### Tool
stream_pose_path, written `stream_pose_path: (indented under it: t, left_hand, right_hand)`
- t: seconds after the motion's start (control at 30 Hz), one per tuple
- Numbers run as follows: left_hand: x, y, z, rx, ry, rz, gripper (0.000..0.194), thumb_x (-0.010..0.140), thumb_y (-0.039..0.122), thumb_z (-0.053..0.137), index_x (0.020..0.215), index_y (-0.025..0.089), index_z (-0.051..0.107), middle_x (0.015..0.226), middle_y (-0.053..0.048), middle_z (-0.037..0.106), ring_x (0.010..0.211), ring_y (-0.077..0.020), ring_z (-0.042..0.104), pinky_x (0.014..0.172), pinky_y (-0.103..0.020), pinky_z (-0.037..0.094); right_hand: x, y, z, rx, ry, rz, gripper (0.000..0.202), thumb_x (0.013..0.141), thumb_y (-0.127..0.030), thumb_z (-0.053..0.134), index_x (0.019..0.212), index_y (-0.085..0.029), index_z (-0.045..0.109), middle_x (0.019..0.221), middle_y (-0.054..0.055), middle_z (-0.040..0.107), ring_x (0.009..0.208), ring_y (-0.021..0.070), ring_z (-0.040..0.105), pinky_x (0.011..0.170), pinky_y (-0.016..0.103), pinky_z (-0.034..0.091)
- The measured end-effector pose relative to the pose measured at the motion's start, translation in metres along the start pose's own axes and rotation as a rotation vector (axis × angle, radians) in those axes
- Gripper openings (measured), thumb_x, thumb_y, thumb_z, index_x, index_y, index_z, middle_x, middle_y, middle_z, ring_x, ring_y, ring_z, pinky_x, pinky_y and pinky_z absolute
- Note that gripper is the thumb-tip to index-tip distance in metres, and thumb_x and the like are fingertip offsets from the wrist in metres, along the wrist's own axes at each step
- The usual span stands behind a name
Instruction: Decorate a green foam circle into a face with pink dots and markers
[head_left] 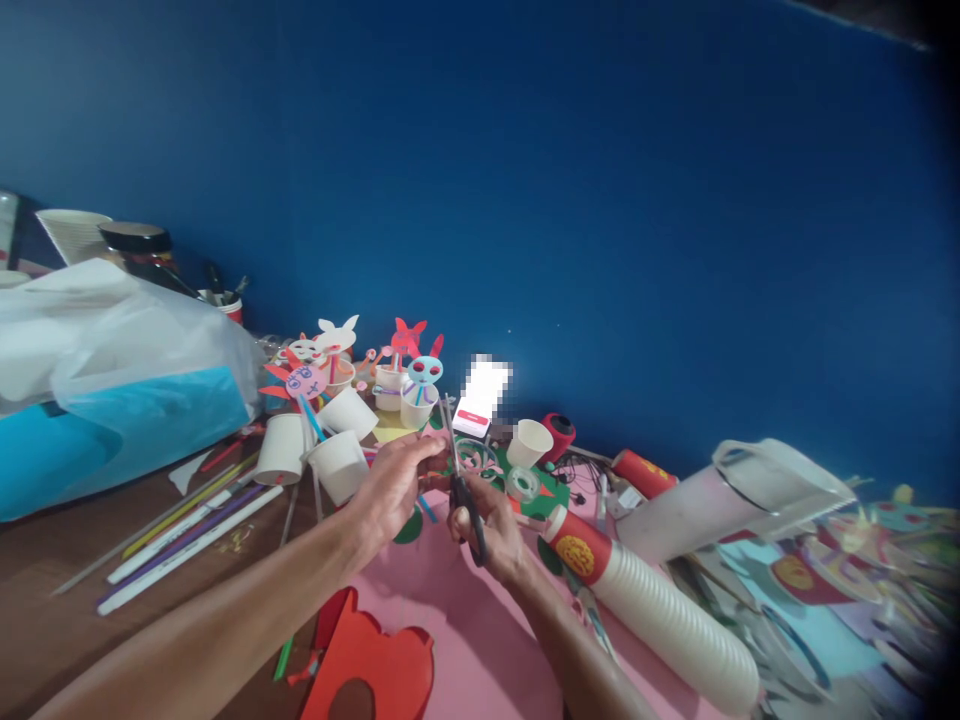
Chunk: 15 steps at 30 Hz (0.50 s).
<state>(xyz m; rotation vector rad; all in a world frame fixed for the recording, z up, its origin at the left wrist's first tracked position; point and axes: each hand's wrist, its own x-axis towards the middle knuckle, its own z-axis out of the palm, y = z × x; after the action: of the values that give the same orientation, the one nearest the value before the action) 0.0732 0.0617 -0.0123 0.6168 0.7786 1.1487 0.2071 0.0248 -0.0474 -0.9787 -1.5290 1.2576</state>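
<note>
My right hand (491, 525) is closed around the black handles of a pair of scissors (468, 502), whose blades point up and away from me. Just left of the blades, my left hand (401, 480) has its fingers pressed together. Whatever sits between those fingers is too small or hidden to name. Both hands are above a pink sheet (457, 620). Below my left hand lies a green paper circle (409, 525). A red paper cut-out (401, 655) with a rounded gap rests at the near edge of the sheet.
Paper cups with animal faces on straws, one light blue (426, 370), stand at the back beside a lit phone (480, 395). Markers (191, 548) lie left, near a plastic bag (150, 330). To the right are a long cup stack (667, 620), clear tape (523, 484) and a white jug (690, 510).
</note>
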Motion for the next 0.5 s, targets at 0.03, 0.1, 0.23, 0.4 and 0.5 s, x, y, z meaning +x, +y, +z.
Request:
stream_pose_path:
  t: [0.03, 0.1, 0.23, 0.4, 0.5]
  left_hand:
    - [0.0009, -0.0008, -0.0008, -0.002, -0.001, 0.012, 0.010, 0.063, 0.019, 0.063, 0.067, 0.014, 0.056, 0.058, 0.000, 0.060, 0.052, -0.0120, 0.057, 0.052, -0.025, 0.045]
    - [0.0019, -0.0012, -0.0016, -0.001, 0.002, 0.024, 0.010, 0.061, 0.019, 0.064, 0.066, 0.014, 0.057, 0.059, -0.001, 0.060, 0.054, -0.0122, 0.057, 0.052, -0.025, 0.045]
    - [0.0016, 0.0001, -0.0009, 0.008, 0.017, 0.023, 0.010, 0.061, 0.017, 0.065, 0.065, 0.013, 0.057, 0.059, 0.000, 0.060, 0.054, -0.0111, 0.056, 0.053, -0.024, 0.045]
    - [0.0028, -0.0001, -0.0018, 0.035, 0.005, 0.038, 0.009, 0.061, 0.016, 0.064, 0.063, 0.013, 0.056, 0.055, 0.001, 0.059, 0.050, -0.0103, 0.054, 0.051, -0.023, 0.042]
    - [0.0025, 0.0017, -0.0003, 0.055, 0.011, 0.032, 0.011, 0.059, 0.018, 0.064, 0.065, 0.013, 0.057, 0.054, 0.001, 0.059, 0.049, -0.0100, 0.053, 0.050, -0.023, 0.041]
  right_hand:
    - [0.0000, 0.0004, -0.0004, 0.000, 0.002, 0.006, 0.049, 0.066, -0.058, 0.058, 0.093, -0.016, 0.057, 0.054, -0.003, 0.047, 0.049, 0.0104, 0.042, 0.046, 0.023, 0.036]
    - [0.0001, 0.0012, -0.0009, 0.005, 0.005, 0.023, 0.048, 0.066, -0.057, 0.059, 0.092, -0.016, 0.057, 0.054, -0.003, 0.048, 0.048, 0.0102, 0.042, 0.046, 0.023, 0.036]
    - [0.0000, 0.0034, -0.0016, 0.021, 0.005, 0.041, 0.045, 0.067, -0.053, 0.060, 0.092, -0.016, 0.057, 0.053, -0.003, 0.048, 0.046, 0.0089, 0.041, 0.044, 0.021, 0.034]
    - [0.0002, 0.0073, -0.0026, 0.055, 0.007, 0.018, 0.042, 0.068, -0.049, 0.061, 0.093, -0.016, 0.057, 0.056, -0.003, 0.049, 0.048, 0.0090, 0.043, 0.046, 0.021, 0.037]
    - [0.0007, 0.0085, -0.0026, 0.089, -0.002, 0.006, 0.045, 0.067, -0.053, 0.060, 0.094, -0.016, 0.057, 0.056, -0.003, 0.048, 0.048, 0.0092, 0.043, 0.046, 0.021, 0.038]
